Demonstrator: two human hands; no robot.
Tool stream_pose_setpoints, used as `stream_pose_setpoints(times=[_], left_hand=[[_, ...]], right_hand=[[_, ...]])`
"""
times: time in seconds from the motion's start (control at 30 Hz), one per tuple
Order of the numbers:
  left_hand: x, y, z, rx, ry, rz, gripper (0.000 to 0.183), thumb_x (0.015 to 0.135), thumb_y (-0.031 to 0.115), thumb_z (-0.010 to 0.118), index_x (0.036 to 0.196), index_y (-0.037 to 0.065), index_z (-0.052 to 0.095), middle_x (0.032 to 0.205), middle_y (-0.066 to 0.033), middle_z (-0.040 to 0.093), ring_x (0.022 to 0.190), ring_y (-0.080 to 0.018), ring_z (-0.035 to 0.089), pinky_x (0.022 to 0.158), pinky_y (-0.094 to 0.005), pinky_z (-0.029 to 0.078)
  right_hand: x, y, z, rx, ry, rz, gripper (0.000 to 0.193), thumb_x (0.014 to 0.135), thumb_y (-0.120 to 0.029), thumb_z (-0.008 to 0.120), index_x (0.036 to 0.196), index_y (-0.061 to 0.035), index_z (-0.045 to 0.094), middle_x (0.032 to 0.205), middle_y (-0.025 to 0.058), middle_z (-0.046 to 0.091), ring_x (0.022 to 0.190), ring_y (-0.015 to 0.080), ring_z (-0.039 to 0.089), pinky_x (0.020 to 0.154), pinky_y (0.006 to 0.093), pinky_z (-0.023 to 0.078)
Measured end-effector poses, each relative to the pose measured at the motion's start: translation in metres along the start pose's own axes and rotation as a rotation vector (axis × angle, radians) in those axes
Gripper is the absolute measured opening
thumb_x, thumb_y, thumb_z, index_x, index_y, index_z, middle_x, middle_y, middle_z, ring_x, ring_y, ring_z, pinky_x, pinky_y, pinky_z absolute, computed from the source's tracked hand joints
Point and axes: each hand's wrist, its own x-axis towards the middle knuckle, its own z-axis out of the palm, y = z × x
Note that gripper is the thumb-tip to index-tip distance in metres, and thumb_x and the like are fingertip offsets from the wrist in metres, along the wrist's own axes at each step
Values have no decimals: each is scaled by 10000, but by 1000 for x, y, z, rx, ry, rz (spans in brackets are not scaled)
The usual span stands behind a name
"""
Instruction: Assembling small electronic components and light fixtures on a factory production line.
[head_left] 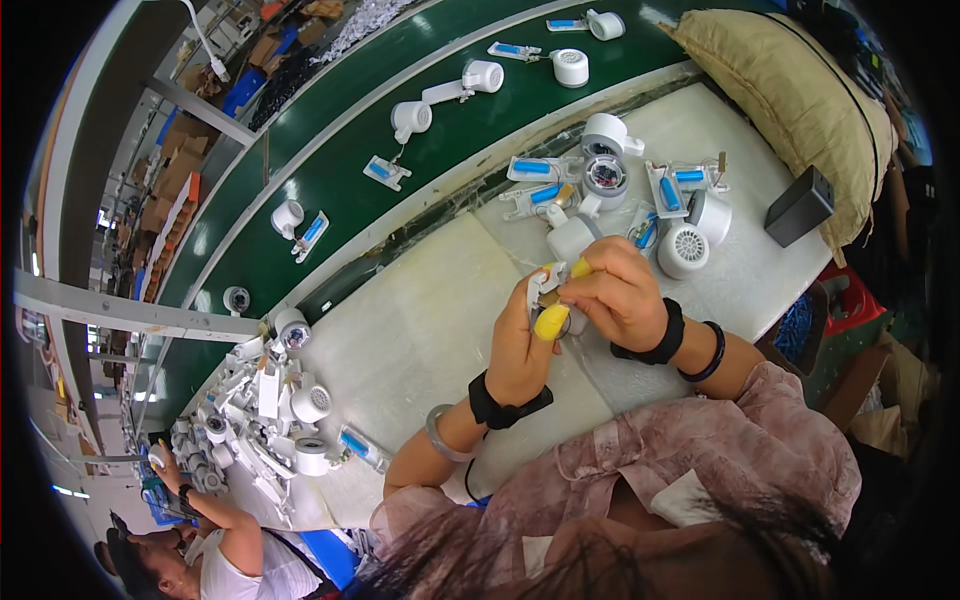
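Over the worktable, my left hand (522, 345) is closed round a small white plastic part (541, 284), with a yellow cover on one fingertip. My right hand (622, 300), also wearing a yellow finger cover, pinches at the edge of that part. Whatever lies between its fingertips is too small and hidden to name. Just beyond my hands sit several white round fan-like housings (684, 250) and white handle shells with blue cylindrical cells (668, 192). One housing (605, 176) shows its inside facing up.
A green conveyor belt (345, 188) carries several similar units along the table's far side. At left, white parts are heaped (262, 405) near a co-worker's hand (168, 468). To the right are a black box (800, 206), a tan sack (790, 95) and a red stool (855, 305).
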Motion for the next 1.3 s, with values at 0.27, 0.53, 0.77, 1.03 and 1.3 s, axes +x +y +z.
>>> stream_pose_setpoints(times=[0.27,0.53,0.77,1.03,1.3], left_hand=[[1,5,-3,-5,45,-52,324,993,119,387,1293,11,444,868,-74,559,617,-98,504,518,-234,437],[14,17,-25,-274,163,-146,327,1006,191,342,1277,35,438,832,-110,602,559,-155,564,478,-274,483],[71,37,-145,-122,557,-108,368,1015,311,296,1213,44,452,815,-114,621,550,-155,589,449,-283,527],[107,-55,-380,1136,1269,-100,320,887,264,568,1085,14,539,1025,-169,602,836,-277,613,676,-424,526],[177,-110,-307,1361,31,124,663,667,-68,577,1307,80,487,1364,-183,460,1272,-381,404,1084,-430,325]], right_hand=[[1,-4,6,10,6,1,232,654,-38,737,868,-78,658,828,70,539,750,267,536,661,352,433],[8,-11,0,-34,-40,5,279,671,-62,741,937,-74,656,955,87,558,881,290,554,814,384,421],[1,-10,1,15,-104,41,229,719,-44,705,937,-79,643,1018,99,571,946,296,560,808,390,429],[8,-12,11,132,-169,19,208,713,-20,713,906,-56,646,989,103,580,946,289,576,787,380,454],[-14,1,10,37,-148,42,172,800,-110,673,971,-102,665,1038,92,586,953,284,577,776,384,478]])
